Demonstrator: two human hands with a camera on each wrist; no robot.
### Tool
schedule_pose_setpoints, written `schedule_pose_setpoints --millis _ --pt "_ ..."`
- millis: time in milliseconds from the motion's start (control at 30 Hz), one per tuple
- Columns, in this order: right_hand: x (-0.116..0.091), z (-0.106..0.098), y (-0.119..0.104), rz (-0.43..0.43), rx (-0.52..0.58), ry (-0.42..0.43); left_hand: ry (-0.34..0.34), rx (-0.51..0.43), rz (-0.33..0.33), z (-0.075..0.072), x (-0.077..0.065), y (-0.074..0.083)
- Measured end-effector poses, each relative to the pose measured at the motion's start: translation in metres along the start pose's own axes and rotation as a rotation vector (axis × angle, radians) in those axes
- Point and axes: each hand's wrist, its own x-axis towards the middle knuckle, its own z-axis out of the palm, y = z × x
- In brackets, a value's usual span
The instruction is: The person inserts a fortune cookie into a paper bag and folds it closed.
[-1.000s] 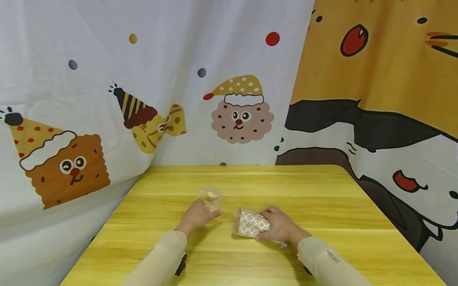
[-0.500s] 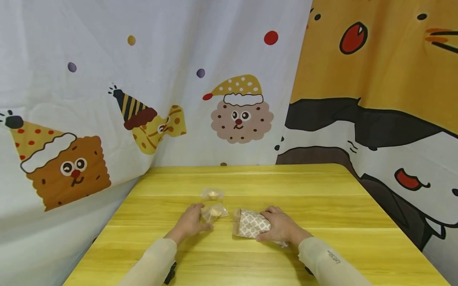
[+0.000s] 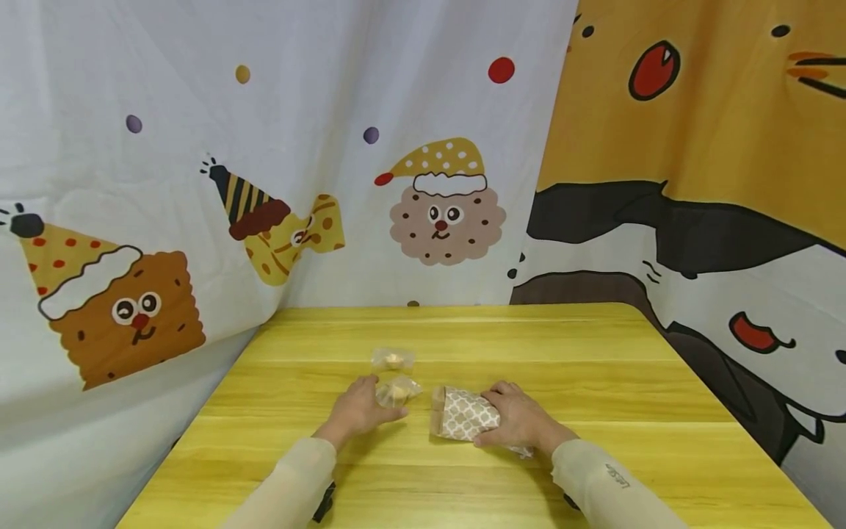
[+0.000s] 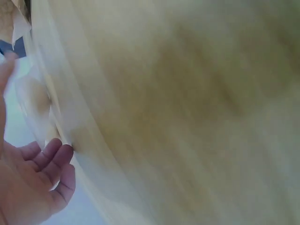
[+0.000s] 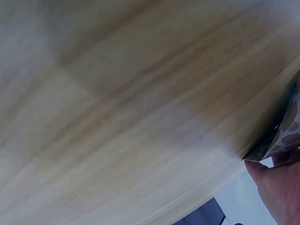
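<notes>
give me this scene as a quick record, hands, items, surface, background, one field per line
left hand: relaxed, thumb apart from fingers, beside the nearer packet; contact unclear
right hand: grips the patterned paper bag
packets: two, clear, each with something pale yellow inside; the farther packet lies beyond the nearer one
bag: tan and white lattice print, lying down, plain tan end towards the packets
surface: yellow wood-grain table
background: cartoon-printed cloth
sleeves: pale, on both arms
</notes>
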Motion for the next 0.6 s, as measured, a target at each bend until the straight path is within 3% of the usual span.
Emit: schedule_pose_setpoints --millis 133,300,600 --pt "0.000 0.001 0.000 0.000 0.000 0.000 0.026 0.018 0.037 -0.001 -0.001 -0.002" --pt "-0.001 0.000 0.000 0.012 -0.010 -0.009 0.038 -0.099 0.123 -0.007 -0.003 -0.008" --pt "-0.001 0.001 0.001 -0.012 -0.024 -0.004 -0.061 -0.230 0.284 -0.008 -0.011 0.002"
